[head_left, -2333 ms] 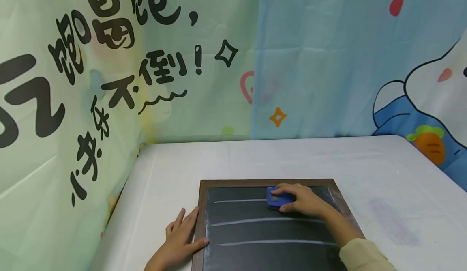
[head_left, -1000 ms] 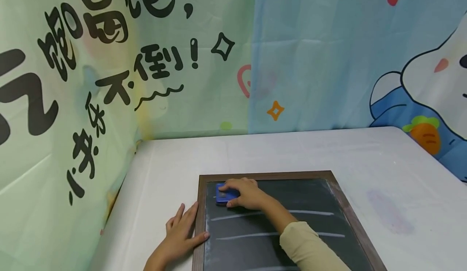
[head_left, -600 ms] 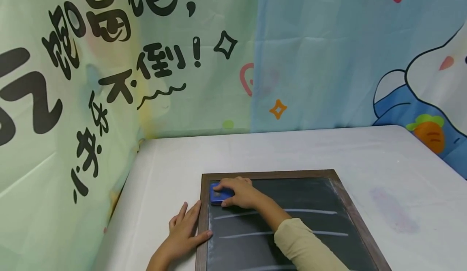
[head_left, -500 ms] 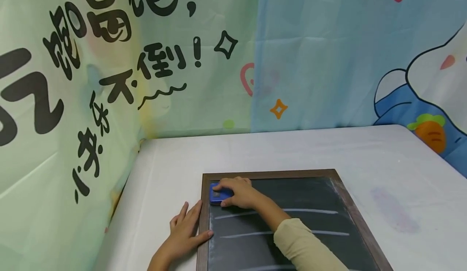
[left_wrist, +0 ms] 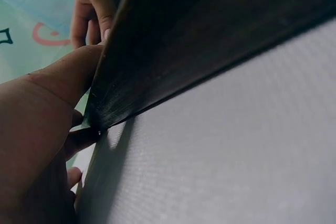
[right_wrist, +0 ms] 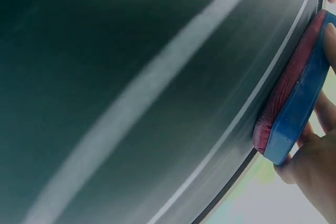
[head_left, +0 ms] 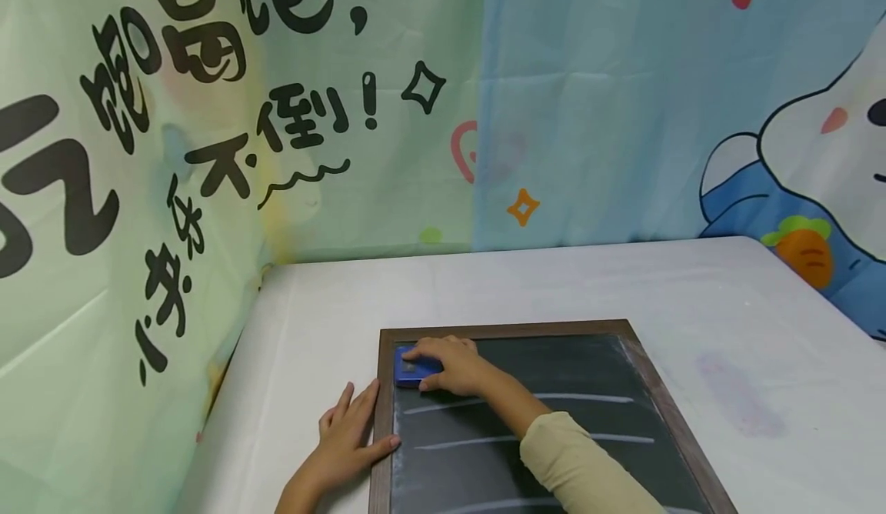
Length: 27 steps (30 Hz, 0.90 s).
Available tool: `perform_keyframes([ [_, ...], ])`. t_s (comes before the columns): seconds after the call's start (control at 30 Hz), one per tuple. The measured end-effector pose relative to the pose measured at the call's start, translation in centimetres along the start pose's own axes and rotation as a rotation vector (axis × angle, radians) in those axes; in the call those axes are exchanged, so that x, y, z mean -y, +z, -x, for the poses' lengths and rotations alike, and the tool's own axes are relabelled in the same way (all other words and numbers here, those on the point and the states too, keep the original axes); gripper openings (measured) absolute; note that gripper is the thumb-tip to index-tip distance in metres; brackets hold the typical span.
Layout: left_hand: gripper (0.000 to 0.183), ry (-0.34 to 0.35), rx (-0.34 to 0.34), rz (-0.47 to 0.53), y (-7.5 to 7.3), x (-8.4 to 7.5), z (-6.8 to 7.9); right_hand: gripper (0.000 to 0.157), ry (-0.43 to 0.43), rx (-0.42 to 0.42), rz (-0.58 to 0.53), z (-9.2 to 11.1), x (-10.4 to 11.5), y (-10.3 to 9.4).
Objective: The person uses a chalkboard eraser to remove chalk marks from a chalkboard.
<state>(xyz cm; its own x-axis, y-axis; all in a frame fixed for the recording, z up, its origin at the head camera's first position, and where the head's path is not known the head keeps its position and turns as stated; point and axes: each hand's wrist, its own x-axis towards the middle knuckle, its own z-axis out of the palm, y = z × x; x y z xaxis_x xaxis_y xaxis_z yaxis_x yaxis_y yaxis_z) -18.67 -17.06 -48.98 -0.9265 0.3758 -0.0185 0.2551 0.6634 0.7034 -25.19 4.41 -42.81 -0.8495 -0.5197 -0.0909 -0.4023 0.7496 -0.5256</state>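
A chalkboard with a brown wooden frame (head_left: 505, 330) lies on the white table. My right hand (head_left: 453, 366) grips a blue eraser (head_left: 407, 368) in the board's upper left corner, fingers and thumb around its sides. Seen from the right wrist, the eraser's reddish felt (right_wrist: 287, 85) faces the dark surface. White chalk lines (head_left: 588, 398) run across the board below it, partly covered by my right forearm. My left hand (head_left: 339, 445) rests against the frame's left side, fingers extended along the outer edge. The left thumb (left_wrist: 79, 69) lies over that edge.
The white tabletop (head_left: 332, 298) surrounds the board and bears a faint purplish stain (head_left: 741, 395) at right. Printed cloth hangings (head_left: 388, 191) enclose the back and left sides of the table.
My right hand has swept the eraser leftward along the top of the board, and the uppermost chalk line is gone. During the last half second both hands stay nearly still.
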Motion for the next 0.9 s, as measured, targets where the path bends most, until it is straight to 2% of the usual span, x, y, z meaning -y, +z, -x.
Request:
perform_keyframes([
  [0.13,0.084,-0.003,0.003,0.004,0.1,-0.1,0.0,0.045,0.023,-0.011,0.018,1.0,-1.2,-0.9],
  [0.3,0.084,-0.01,-0.002,0.016,0.0,-0.2,0.1,0.045,0.067,-0.042,0.04,3.1,-3.9,-2.4],
  [0.7,0.084,-0.019,0.003,0.011,-0.2,-0.3,0.2,0.051,0.148,-0.124,0.051,10.4,-11.2,-6.3],
  [0.9,0.083,-0.012,-0.011,-0.006,0.1,-0.2,0.2,0.053,0.167,-0.146,0.018,13.5,-13.7,-8.0],
])
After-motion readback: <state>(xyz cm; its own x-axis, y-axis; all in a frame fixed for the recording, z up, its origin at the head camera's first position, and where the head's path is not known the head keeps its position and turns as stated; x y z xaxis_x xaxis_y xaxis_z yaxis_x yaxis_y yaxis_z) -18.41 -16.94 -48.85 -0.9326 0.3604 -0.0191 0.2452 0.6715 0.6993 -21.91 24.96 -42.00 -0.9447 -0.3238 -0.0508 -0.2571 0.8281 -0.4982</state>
